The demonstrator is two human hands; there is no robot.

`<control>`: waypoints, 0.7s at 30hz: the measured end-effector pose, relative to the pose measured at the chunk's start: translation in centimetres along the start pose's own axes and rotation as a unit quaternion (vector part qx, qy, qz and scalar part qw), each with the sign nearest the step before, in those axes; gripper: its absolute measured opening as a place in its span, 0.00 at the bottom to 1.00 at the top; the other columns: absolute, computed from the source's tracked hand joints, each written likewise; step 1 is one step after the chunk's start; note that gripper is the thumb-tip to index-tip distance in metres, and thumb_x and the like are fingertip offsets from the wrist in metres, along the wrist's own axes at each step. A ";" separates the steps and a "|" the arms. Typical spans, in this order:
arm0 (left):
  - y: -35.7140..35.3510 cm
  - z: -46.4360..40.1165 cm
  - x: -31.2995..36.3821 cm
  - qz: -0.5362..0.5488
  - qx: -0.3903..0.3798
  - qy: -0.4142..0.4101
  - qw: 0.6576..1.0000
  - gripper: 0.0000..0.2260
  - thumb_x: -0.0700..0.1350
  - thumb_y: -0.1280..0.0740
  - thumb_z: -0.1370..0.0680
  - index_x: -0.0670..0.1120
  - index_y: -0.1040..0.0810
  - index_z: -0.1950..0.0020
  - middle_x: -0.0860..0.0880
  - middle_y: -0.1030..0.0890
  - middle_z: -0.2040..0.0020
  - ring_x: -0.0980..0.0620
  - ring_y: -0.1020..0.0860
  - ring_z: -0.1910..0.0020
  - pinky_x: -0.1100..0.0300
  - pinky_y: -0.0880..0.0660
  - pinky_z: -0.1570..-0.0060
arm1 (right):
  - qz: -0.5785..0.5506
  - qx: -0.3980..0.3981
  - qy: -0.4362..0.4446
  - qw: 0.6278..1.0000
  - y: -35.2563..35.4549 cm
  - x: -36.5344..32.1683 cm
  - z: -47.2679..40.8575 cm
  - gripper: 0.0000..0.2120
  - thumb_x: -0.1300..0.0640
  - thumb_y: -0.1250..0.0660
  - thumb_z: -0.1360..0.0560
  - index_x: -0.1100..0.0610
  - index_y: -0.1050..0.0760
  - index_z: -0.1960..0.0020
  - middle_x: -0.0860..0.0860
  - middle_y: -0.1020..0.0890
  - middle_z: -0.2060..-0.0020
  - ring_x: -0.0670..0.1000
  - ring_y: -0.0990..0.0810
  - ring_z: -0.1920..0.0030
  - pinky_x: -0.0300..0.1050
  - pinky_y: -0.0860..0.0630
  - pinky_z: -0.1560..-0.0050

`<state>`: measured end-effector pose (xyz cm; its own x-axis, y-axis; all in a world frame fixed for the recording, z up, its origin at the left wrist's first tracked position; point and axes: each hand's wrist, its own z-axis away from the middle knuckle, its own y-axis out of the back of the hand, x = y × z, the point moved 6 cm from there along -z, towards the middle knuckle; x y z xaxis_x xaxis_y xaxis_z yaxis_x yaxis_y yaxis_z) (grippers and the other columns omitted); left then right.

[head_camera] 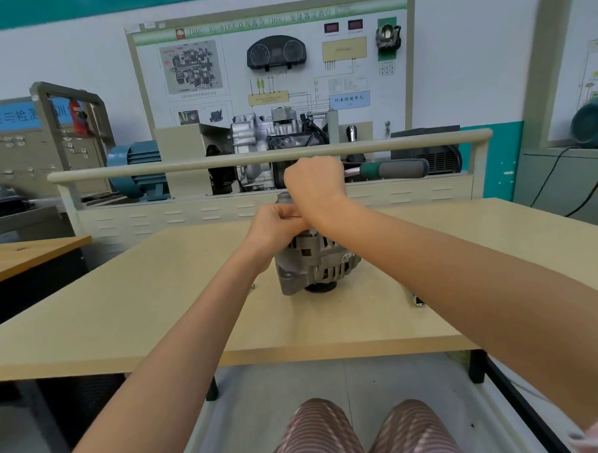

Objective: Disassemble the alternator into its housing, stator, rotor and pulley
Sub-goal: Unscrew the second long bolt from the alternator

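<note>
Striped trousers (334, 433) sit closest to my view, at six o'clock, with the pale wooden table (157, 301) spreading out above them. Near the table's middle stands the alternator (318, 266), its silver slotted housing upright and the dark pulley (321, 287) underneath, against the tabletop.

My left hand (273, 227) reaches in from seven o'clock and rests at the upper left of the alternator, fingers curled and pinching at something on its top; what they pinch is hidden behind the other wrist. My right hand (314, 179) comes in from four o'clock, crossing above the left, and is closed in a fist round a tool (391, 169) held above the alternator. Its green-and-grey handle sticks out level toward three o'clock; the working end is hidden under the fist, so I cannot tell where it meets the alternator.

At four o'clock from the alternator, beside my right forearm, a small metal part (418, 300) lies on the table. A tiny piece (252, 286) lies at nine o'clock, just beyond my left forearm.

Beyond the table's far edge, at twelve o'clock, a beige rail (185, 166) runs across a training stand with a gearbox assembly (263, 139), a blue motor (134, 168) toward ten o'clock, and a display board (269, 56) with an instrument cluster above.
</note>
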<state>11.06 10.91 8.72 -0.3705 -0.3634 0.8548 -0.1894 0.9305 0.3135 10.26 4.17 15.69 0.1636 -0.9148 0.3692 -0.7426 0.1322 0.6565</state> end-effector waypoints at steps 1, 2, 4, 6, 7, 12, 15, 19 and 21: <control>0.1 0.0 0.0 0.000 -0.012 0.001 1.000 0.08 0.38 0.29 0.25 0.49 0.18 0.61 0.57 0.17 0.66 0.57 0.20 0.59 0.61 0.27 0.54 | 0.001 0.002 0.005 1.000 0.0 0.0 0.0 0.13 0.71 0.38 0.28 0.58 0.36 0.66 0.49 0.37 0.74 0.47 0.39 0.75 0.40 0.45 0.75; 0.1 -0.1 0.0 -0.002 -0.027 0.001 1.000 0.07 0.39 0.30 0.25 0.49 0.17 0.60 0.56 0.16 0.64 0.58 0.20 0.58 0.62 0.27 0.53 | -0.001 0.007 0.014 1.000 0.0 0.0 -0.1 0.12 0.70 0.38 0.27 0.58 0.35 0.65 0.49 0.37 0.74 0.47 0.38 0.75 0.40 0.45 0.75; 0.0 -0.1 0.1 -0.006 -0.063 -0.003 0.998 0.07 0.40 0.31 0.24 0.51 0.17 0.59 0.57 0.15 0.62 0.59 0.19 0.57 0.64 0.28 0.53 | -0.022 0.020 0.040 0.999 0.0 0.0 -0.4 0.09 0.67 0.40 0.24 0.56 0.33 0.60 0.49 0.37 0.73 0.50 0.34 0.72 0.42 0.40 0.73; -0.1 0.1 0.1 0.003 -0.089 -0.008 0.996 0.09 0.41 0.31 0.23 0.53 0.16 0.59 0.58 0.15 0.60 0.63 0.19 0.57 0.65 0.28 0.52 | -0.070 0.032 0.069 0.995 0.1 0.1 -0.6 0.07 0.60 0.42 0.20 0.55 0.29 0.56 0.49 0.36 0.72 0.52 0.30 0.66 0.45 0.35 0.68; -0.1 0.2 0.0 0.014 -0.098 -0.011 0.995 0.09 0.42 0.32 0.23 0.54 0.16 0.59 0.58 0.15 0.58 0.64 0.19 0.56 0.66 0.29 0.51 | -0.105 0.034 0.083 0.990 0.1 0.2 -0.8 0.10 0.56 0.44 0.19 0.56 0.28 0.57 0.49 0.34 0.71 0.52 0.29 0.64 0.46 0.34 0.66; 0.1 0.2 -0.2 0.023 -0.122 -0.010 0.992 0.06 0.45 0.33 0.22 0.48 0.16 0.50 0.52 0.15 0.48 0.57 0.21 0.42 0.64 0.32 0.42 | -0.345 0.002 0.116 0.931 -0.9 0.4 -1.1 0.24 0.47 0.39 0.21 0.54 0.40 0.72 0.48 0.36 0.76 0.48 0.35 0.71 0.46 0.36 0.64; 0.3 -0.1 -0.2 0.020 -0.101 -0.006 0.995 0.05 0.44 0.31 0.23 0.46 0.16 0.51 0.48 0.15 0.49 0.52 0.20 0.42 0.59 0.30 0.38 | -0.462 0.019 0.085 0.883 -1.4 0.6 -1.3 0.25 0.50 0.35 0.23 0.54 0.40 0.74 0.46 0.37 0.79 0.45 0.37 0.75 0.41 0.36 0.65; 0.2 -0.3 0.0 0.011 -0.082 -0.012 0.996 0.04 0.42 0.29 0.24 0.44 0.16 0.52 0.50 0.14 0.52 0.56 0.19 0.48 0.63 0.28 0.43 | -0.489 0.053 0.039 0.870 -2.0 1.6 -1.1 0.23 0.53 0.36 0.23 0.55 0.38 0.74 0.47 0.34 0.78 0.46 0.34 0.73 0.37 0.35 0.66; 0.1 -0.3 0.2 0.002 -0.071 -0.010 0.997 0.02 0.42 0.29 0.25 0.46 0.16 0.54 0.52 0.14 0.56 0.58 0.18 0.52 0.67 0.27 0.49 | -0.434 0.061 0.033 0.898 -1.9 1.9 -0.8 0.22 0.53 0.38 0.22 0.54 0.39 0.73 0.48 0.34 0.76 0.48 0.32 0.70 0.43 0.35 0.65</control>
<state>11.23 10.96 9.03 -0.3890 -0.3587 0.8485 -0.0572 0.9287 0.3664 12.55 2.48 15.67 0.7508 -0.6275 -0.2063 -0.3813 -0.6667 0.6404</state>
